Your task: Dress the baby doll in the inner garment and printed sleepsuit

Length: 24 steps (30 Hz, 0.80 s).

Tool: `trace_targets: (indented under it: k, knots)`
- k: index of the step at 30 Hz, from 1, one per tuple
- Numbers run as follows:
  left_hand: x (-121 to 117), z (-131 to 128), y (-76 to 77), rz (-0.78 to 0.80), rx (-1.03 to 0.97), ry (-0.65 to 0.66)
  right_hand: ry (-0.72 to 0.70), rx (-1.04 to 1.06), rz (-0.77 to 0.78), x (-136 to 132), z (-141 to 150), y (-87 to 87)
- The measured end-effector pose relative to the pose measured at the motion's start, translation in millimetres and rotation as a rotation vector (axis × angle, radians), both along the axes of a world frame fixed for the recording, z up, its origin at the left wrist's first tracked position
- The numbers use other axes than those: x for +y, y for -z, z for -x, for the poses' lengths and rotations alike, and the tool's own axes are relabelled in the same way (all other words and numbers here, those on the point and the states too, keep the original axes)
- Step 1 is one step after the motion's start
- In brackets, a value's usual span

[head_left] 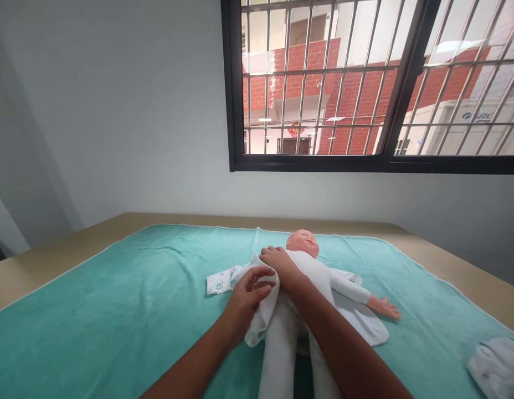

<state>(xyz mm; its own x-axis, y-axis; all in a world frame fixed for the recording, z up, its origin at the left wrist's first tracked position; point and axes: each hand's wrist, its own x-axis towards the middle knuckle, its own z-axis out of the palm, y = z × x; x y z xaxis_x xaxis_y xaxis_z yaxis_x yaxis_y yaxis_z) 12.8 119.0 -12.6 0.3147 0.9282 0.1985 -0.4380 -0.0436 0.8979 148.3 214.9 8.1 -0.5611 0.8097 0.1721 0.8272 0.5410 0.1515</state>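
A baby doll (301, 321) in a white bodysuit lies on its back, its head (302, 243) at the far end. Under and beside it is a white baby shirt (359, 321), whose printed sleeve (219, 281) stretches out to the left. My left hand (251, 293) is closed on the edge of the shirt's near side panel, thumb and fingers curled round the cloth. Over the doll's shoulder reaches my right hand (284, 266), its fingers bent round the arm on the left side, which they and the shirt mostly hide. The doll's other arm (356, 291) lies bare of the shirt, stretched to the right.
A green blanket (116, 316) covers most of the wooden table (20, 269). At the lower right lies a folded pale cloth (498, 366), partly cut off. Behind the table is a grey wall with a barred window (315, 162).
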Motion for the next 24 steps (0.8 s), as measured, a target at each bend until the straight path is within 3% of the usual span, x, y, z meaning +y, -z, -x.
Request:
trace_targets:
  k: [6, 11, 13, 15, 17, 19, 21, 24]
  knots:
    - [-40.9, -22.6, -21.2, 0.026, 0.012, 0.309, 0.076, 0.058, -0.056, -5.2, 6.1, -1.3]
    - [-40.4, -18.0, -26.9, 0.042, -0.048, 0.417, 0.109, 0.1, -0.058, -6.1, 6.1, -0.3]
    - [-25.3, -8.5, -21.0, 0.053, -0.091, 0.3, 0.09, 0.112, -0.041, -4.4, 5.4, 1.5]
    - [-3.9, 5.6, -9.9, -0.018, -0.005, 0.029, 0.071, 0.133, -0.03, -3.6, 5.1, 2.3]
    - [18.9, 21.8, 4.9, -0.211, 0.277, -0.295, 0.059, 0.17, -0.024, -4.1, 4.7, -0.2]
    - [38.1, 35.9, 20.6, -0.487, 0.6, -0.488, 0.062, 0.228, -0.025, -6.4, 1.7, -6.3]
    - [50.5, 44.1, 34.1, -0.636, 0.832, -0.522, 0.081, 0.3, -0.043, -10.9, -7.5, -13.5]
    - [55.7, 43.9, 46.2, -0.7, 1.041, -0.486, 0.163, 0.516, -0.111, -23.3, -39.6, -16.8]
